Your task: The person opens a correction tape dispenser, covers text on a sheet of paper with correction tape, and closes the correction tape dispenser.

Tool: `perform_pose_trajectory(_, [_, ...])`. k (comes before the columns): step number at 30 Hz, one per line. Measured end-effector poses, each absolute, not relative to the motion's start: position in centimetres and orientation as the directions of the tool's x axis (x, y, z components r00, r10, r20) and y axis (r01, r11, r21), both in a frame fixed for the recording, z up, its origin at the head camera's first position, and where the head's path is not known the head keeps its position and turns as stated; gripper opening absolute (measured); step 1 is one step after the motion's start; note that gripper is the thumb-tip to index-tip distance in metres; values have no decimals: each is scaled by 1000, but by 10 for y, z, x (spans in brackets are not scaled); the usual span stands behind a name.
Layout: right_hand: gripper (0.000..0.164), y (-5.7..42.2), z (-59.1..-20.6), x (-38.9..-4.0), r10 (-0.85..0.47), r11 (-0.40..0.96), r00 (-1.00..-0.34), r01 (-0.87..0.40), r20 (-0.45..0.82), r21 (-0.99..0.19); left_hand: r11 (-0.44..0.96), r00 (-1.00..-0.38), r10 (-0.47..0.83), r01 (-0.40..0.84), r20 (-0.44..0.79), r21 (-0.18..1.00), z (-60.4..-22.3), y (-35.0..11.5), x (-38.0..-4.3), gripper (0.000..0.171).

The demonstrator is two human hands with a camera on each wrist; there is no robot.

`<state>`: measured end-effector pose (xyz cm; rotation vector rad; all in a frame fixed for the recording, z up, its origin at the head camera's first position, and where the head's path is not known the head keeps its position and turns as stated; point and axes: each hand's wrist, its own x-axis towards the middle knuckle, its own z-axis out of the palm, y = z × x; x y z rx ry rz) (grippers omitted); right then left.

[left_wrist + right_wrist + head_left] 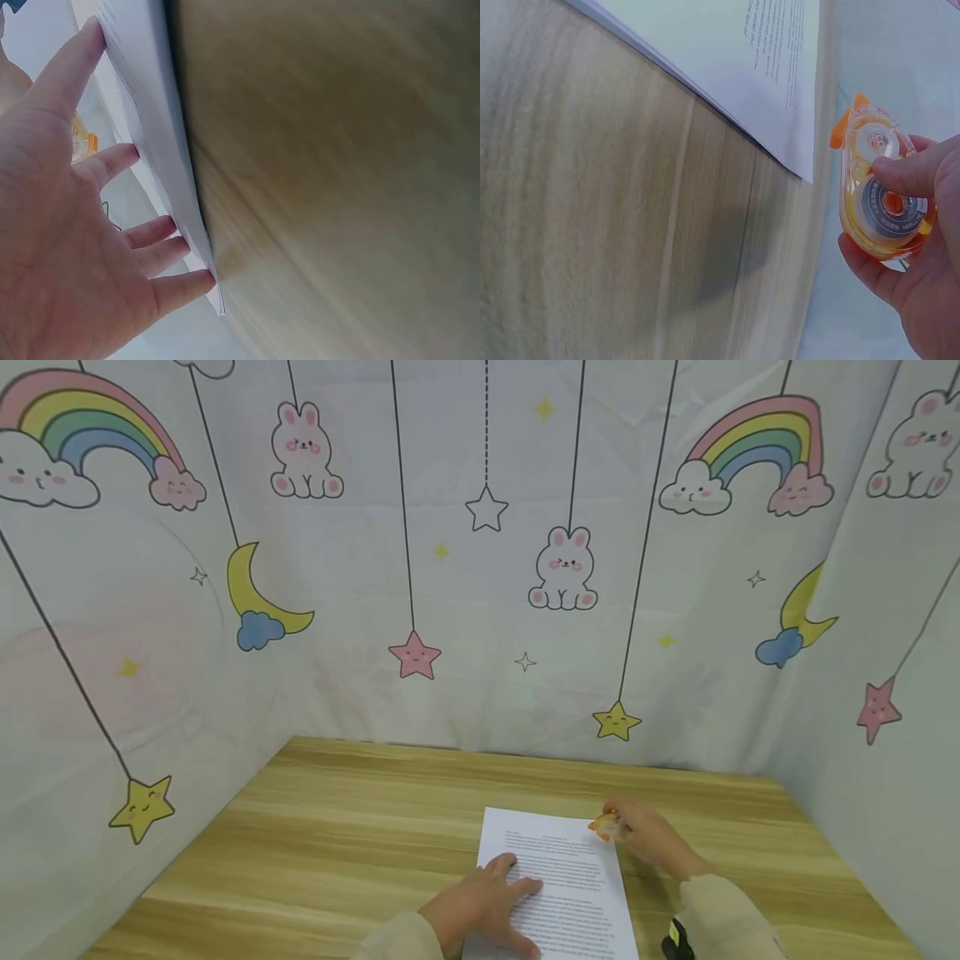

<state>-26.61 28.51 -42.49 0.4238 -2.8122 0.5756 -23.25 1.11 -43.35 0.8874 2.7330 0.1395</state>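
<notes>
Printed paper (555,860) lies on the wooden table, looking like a thin stack along its edge in the left wrist view. My left hand (491,897) rests on its left part with fingers spread, the fingertips (127,154) touching the page. Over by the top right corner of the paper, my right hand (652,835) holds a correction tape dispenser (885,187), clear and orange with a dark reel inside. The thumb (911,174) lies across the casing, and an orange tip (841,129) sticks out at one end.
The wooden table (360,810) reaches back to a white cloth wall (480,710) printed with rainbows, rabbits, moons and stars. Cloth also hangs along the left and right sides. A small black object with a yellow patch (677,941) shows by the right sleeve (727,914).
</notes>
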Motion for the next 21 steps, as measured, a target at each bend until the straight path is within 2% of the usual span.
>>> perform_pose_trajectory(12, [27,279,-425,-263,-209,897,-942,-291,262,-333,787,-762,614,611,-205,88,-434,12,-234,81])
perform_pose_trajectory(21, [30,261,-423,-264,-276,876,-916,-364,290,-318,789,-759,611,608,-224,94,-433,14,-234,81])
